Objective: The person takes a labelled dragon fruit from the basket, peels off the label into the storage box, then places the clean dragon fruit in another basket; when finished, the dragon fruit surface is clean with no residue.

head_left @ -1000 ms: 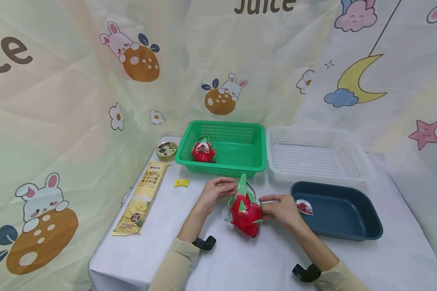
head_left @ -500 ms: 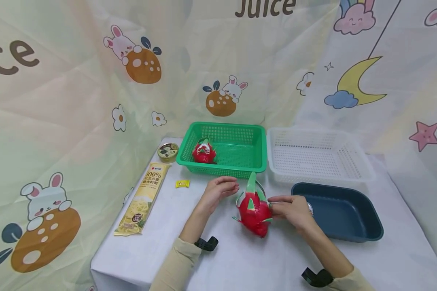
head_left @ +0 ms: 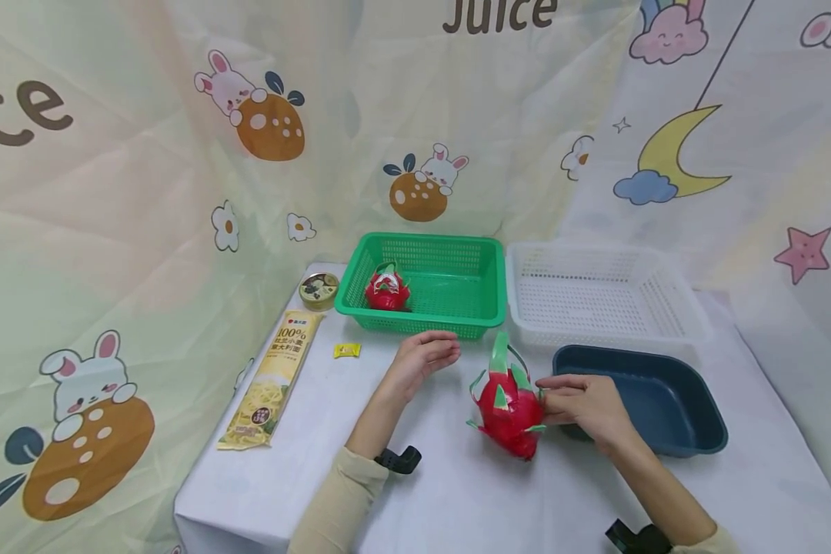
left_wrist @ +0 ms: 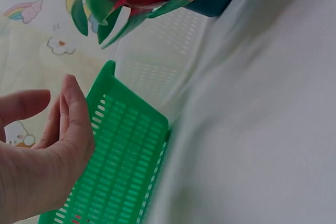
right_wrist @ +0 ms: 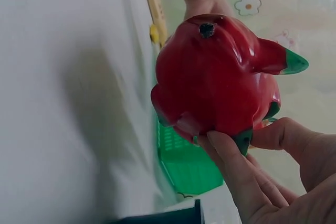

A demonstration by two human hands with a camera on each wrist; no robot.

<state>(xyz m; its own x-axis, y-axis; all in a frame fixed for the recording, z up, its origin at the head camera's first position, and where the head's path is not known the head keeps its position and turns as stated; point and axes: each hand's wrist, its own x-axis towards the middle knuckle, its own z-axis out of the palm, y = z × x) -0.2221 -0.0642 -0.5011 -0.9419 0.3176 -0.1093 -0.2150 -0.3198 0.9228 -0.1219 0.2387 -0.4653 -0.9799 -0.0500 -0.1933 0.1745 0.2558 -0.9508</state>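
Observation:
A red dragon fruit [head_left: 507,412] with green-tipped scales is held over the white table, tilted, its green top pointing away. My right hand [head_left: 589,408] pinches it at its right side. In the right wrist view, the thumb and fingers close on a green-tipped scale near the bottom of the fruit [right_wrist: 210,77]. Apart from the fruit, to its left, my left hand [head_left: 421,364] holds nothing, its fingers loosely bent. Behind that hand, a second dragon fruit [head_left: 386,292] lies at the left of the green basket [head_left: 422,319].
A white basket [head_left: 605,335] stands right of the green one, with a dark blue tray [head_left: 692,442] in front of it. Along the left edge lie a noodle packet [head_left: 270,385] and a round tin [head_left: 318,291]. A small yellow wrapped sweet [head_left: 347,350] lies nearby.
My right hand has carried the dragon fruit rightward, over to the blue tray's left side. My left hand, earlier at the fruit's top, has come away from it. A red label by the tray is now hidden.

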